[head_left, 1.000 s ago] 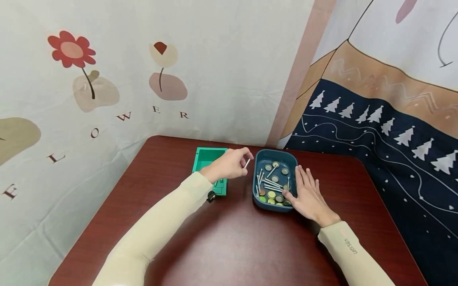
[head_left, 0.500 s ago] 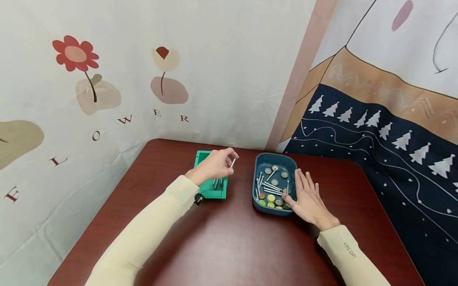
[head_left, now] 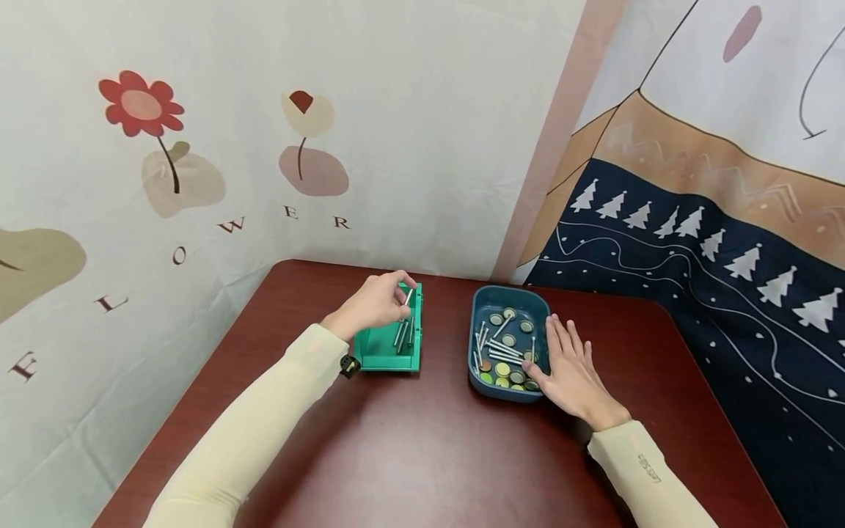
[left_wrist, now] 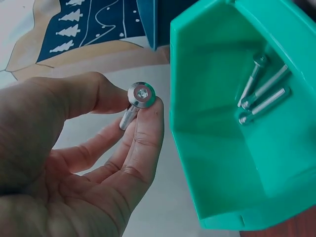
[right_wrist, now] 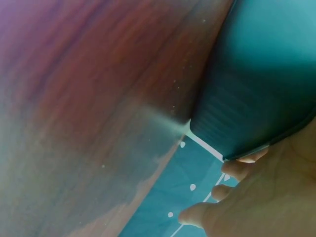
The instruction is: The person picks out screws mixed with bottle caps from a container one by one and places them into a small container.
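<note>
Thumb and fingers of my left hand [head_left: 370,304] pinch a silver bolt [left_wrist: 142,95] with a socket head, its shank pointing away from the left wrist camera. That hand is above the green bin [head_left: 379,352] in the head view, covering part of its far end. Several similar bolts [head_left: 404,336] lie inside. To the right, my right hand [head_left: 574,374] rests with straight fingers along the outside of a blue container [head_left: 511,396], its thumb over the rim. Several long bolts [head_left: 505,352] and round bottle caps [head_left: 508,340], some yellow or green, lie in it.
Both bins stand on a dark red-brown table [head_left: 422,455], with a gap between them. A printed cloth [head_left: 422,147] hangs behind the table's far edge. A small black object [head_left: 350,366] sits near my left cuff.
My left hand has moved left with the bolt, from the gap beside the blue container to over the green bin. My right hand has stayed at the blue container's side.
</note>
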`<state>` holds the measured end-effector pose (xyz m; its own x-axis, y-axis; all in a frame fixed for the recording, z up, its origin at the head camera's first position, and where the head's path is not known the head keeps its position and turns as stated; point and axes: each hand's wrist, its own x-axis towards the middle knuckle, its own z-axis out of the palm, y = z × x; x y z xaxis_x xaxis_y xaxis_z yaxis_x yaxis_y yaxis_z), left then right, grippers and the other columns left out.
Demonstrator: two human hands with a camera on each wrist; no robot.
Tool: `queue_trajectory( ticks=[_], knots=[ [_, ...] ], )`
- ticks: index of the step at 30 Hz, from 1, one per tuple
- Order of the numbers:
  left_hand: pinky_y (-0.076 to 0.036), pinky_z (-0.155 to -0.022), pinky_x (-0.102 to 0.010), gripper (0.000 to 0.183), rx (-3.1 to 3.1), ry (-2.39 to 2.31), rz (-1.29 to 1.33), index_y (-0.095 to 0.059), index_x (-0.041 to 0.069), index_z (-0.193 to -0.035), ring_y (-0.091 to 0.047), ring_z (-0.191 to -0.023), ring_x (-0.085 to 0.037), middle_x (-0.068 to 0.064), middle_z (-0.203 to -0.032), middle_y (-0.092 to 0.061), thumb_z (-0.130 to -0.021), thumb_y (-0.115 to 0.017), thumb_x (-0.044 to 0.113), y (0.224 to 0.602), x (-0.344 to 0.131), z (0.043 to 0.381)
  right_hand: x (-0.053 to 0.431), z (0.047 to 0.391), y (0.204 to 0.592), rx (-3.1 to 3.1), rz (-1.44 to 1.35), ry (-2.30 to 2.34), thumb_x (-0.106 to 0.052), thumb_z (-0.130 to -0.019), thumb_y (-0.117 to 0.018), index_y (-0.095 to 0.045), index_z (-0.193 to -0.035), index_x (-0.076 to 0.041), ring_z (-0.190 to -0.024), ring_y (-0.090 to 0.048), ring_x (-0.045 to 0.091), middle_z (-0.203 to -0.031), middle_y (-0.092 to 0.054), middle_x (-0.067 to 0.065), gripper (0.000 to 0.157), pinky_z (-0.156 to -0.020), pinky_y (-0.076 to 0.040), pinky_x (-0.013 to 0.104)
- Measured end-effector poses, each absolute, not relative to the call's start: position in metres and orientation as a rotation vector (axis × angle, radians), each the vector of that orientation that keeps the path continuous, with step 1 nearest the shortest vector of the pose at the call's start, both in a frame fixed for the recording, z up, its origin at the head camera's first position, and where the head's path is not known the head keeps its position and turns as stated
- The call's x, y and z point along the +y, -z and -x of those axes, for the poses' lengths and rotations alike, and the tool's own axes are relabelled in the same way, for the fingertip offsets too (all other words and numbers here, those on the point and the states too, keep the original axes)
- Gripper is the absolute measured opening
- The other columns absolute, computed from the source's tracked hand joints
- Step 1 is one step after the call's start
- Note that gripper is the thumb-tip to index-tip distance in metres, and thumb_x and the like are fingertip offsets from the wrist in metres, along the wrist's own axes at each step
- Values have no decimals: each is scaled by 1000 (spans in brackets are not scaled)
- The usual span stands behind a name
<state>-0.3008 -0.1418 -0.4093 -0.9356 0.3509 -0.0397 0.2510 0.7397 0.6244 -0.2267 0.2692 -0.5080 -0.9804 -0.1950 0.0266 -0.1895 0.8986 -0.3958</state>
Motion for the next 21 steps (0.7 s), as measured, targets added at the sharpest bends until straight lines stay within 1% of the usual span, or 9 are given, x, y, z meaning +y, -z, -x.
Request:
queue_trajectory(
  ticks=[7,11,18,21],
  knots=[
    [-57,-85,-38,49,2782,-966,-440,-66,10,-155,-70,-98,-24,-9,-114,-76,-107,-76,11,413,-152,306,268,228,505,3028,309,620,-56,-114,-65,-8,-187,-3,-181,0,57,-197,-6,24,106,-136,-5,92],
    [-57,-83,-37,50,2774,-951,-426,-65,8,-156,-72,-99,-24,-11,-116,-77,-107,-76,10,415,-154,308,268,228,505,3033,299,616,-55,-114,-66,-9,-187,-2,-181,0,57,-197,-6,24,106,-136,-5,92],
    [-58,-82,-36,51,2760,-880,-389,-65,6,-157,-74,-104,-27,-14,-122,-79,-107,-76,10,414,-160,314,269,227,506,3029,301,608,-56,-114,-65,-8,-187,-2,-181,0,57,-197,-6,24,107,-136,-5,92],
    [-60,-85,-37,50,2754,-853,-387,-65,6,-157,-74,-107,-28,-16,-124,-79,-108,-77,10,412,-161,318,269,227,506,3029,301,609,-56,-114,-65,-9,-187,-2,-181,0,57,-197,-6,24,107,-136,-4,91]
  ],
)
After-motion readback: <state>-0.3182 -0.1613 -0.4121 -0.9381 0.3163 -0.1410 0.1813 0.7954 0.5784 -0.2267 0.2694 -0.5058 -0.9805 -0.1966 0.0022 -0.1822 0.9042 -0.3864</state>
